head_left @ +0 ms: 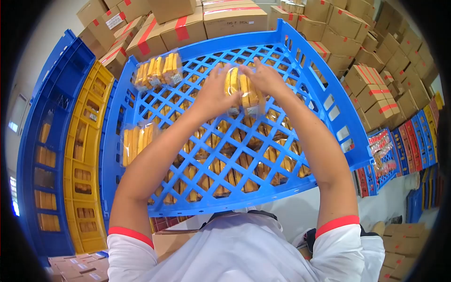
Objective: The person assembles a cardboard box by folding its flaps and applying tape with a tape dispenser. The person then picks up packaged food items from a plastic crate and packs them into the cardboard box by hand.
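A clear plastic pack of yellow-orange sticks (249, 91) is between my two hands over the blue lattice crate (239, 150). My left hand (216, 91) has its fingers curled round the pack's left side. From the right, my right hand (265, 77) grips its upper right edge. Two similar packs lie at the crate's left side, one in the far left corner (159, 70) and one nearer (138, 141), partly behind my left forearm. More packs show through the lattice floor from below.
Stacked blue crates (51, 150) and yellow crates (84, 164) stand at the left. Cardboard boxes with red tape (183, 30) line the back, and more boxes (376, 94) fill the right. Further crates (413, 141) stand at the far right.
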`<control>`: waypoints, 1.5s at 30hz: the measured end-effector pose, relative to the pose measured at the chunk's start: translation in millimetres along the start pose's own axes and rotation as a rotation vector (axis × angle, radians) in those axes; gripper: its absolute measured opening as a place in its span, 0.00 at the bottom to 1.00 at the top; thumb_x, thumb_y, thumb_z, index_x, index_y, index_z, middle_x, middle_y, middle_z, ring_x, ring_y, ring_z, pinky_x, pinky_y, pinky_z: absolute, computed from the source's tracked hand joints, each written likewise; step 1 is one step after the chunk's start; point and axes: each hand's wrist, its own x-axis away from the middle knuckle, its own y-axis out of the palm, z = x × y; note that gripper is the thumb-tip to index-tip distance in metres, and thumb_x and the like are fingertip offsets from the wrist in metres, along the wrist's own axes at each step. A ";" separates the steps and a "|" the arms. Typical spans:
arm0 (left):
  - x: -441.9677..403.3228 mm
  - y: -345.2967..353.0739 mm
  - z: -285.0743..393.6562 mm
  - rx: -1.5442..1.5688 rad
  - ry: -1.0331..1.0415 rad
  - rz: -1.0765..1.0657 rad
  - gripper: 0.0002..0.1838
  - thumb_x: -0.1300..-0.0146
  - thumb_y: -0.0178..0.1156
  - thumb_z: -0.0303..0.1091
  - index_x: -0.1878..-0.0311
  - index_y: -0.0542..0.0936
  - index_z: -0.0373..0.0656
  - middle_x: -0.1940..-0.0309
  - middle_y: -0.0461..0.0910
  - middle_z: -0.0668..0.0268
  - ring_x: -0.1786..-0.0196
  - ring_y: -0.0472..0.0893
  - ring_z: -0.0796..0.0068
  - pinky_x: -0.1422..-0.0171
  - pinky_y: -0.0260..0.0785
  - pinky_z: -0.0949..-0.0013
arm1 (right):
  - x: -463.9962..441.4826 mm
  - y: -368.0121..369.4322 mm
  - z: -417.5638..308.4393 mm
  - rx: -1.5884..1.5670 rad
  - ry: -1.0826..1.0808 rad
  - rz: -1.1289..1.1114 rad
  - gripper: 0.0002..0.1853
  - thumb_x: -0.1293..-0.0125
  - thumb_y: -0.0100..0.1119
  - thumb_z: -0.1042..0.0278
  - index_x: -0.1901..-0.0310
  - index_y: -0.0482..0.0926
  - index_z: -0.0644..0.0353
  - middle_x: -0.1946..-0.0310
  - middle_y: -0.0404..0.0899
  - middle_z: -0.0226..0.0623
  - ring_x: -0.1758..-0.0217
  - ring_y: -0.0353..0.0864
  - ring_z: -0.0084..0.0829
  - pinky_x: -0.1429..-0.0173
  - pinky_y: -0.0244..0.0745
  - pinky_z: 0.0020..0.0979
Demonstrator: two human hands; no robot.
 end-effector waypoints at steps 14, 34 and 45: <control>31.4 -33.1 24.1 0.476 -0.276 0.372 0.30 0.31 0.66 0.34 0.29 0.66 0.41 0.33 0.75 0.50 0.31 0.77 0.56 0.31 0.72 0.62 | -15.9 1.8 -1.0 -0.518 -0.480 0.128 0.31 0.30 0.64 0.56 0.33 0.74 0.70 0.52 0.86 0.58 0.58 0.91 0.46 0.55 0.85 0.35; 496.7 -231.8 216.7 0.184 -0.359 0.788 0.62 0.46 0.76 0.32 0.14 0.45 0.49 0.18 0.58 0.55 0.18 0.61 0.55 0.19 0.60 0.52 | 350.7 28.6 -292.7 -1.170 -1.219 -0.796 0.39 0.40 0.63 0.66 0.27 0.66 0.72 0.28 0.68 0.50 0.21 0.62 0.44 0.18 0.52 0.42; 786.4 -175.7 257.3 0.024 -1.197 1.272 0.53 0.47 0.59 0.09 0.16 0.52 0.42 0.15 0.50 0.56 0.14 0.51 0.57 0.13 0.47 0.58 | 647.0 274.0 -426.6 -1.260 -0.697 -2.043 0.34 0.21 0.42 0.48 0.25 0.66 0.66 0.22 0.59 0.51 0.15 0.51 0.40 0.16 0.46 0.37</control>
